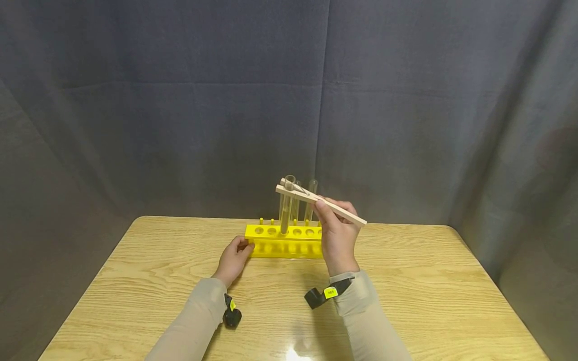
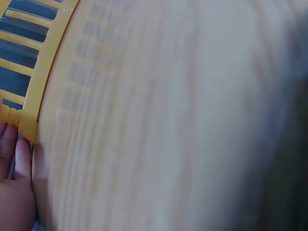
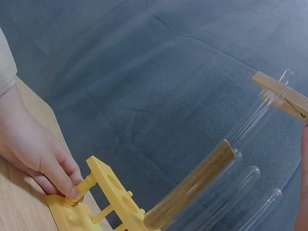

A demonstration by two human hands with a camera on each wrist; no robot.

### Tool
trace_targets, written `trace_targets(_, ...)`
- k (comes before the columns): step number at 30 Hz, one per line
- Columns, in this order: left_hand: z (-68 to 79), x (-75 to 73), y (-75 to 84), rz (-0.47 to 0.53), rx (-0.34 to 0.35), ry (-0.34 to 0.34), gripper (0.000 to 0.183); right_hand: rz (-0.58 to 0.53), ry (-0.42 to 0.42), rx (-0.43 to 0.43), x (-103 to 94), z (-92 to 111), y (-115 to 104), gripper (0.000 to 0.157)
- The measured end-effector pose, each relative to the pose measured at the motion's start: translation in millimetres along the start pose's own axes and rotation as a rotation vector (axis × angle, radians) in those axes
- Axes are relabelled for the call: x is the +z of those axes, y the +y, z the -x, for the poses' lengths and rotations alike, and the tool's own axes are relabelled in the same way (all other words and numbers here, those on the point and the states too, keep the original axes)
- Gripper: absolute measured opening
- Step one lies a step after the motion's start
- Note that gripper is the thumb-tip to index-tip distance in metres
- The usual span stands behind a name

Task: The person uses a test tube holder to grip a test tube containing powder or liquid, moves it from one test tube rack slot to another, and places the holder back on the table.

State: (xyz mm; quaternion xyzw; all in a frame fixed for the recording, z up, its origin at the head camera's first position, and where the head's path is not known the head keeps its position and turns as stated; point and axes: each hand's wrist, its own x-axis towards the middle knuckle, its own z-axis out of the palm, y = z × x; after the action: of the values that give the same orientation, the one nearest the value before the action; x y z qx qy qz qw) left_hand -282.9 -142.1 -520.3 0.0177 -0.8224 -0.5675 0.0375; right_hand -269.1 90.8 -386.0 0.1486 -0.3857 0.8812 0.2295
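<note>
My right hand (image 1: 337, 238) holds a wooden test tube holder (image 1: 300, 195), thumb along its side. The holder's jaws clasp a glass test tube (image 1: 285, 215) just below the mouth. Brown material (image 3: 195, 185) fills the tube's lower part, seen in the right wrist view. The tube is nearly upright, its bottom right at a hole in the top board of the yellow test tube rack (image 1: 289, 238). At the rack's left end, my left hand (image 1: 232, 260) grips the end post (image 3: 87, 183) with thumb and fingers.
Several glass tubes (image 1: 313, 188) stand with rounded ends up on pegs along the rack's back. The rack sits near the far edge of the wood-grain table (image 1: 406, 281). A dark grey curtain (image 1: 226, 125) hangs behind and on both sides.
</note>
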Motion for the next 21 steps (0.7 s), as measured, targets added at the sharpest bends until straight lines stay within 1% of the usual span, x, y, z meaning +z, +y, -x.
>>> trace_targets(10,0.5,1.3,2.7,0.004,-0.004,0.000,0.026,0.008,0.004,0.007,-1.2,1.1,1.2,0.027)
trace_targets(21,-3.0,-0.1,0.0,0.015,-0.006,-0.004,0.027,0.022,0.010,0.028,-0.1,3.3,3.6,0.027)
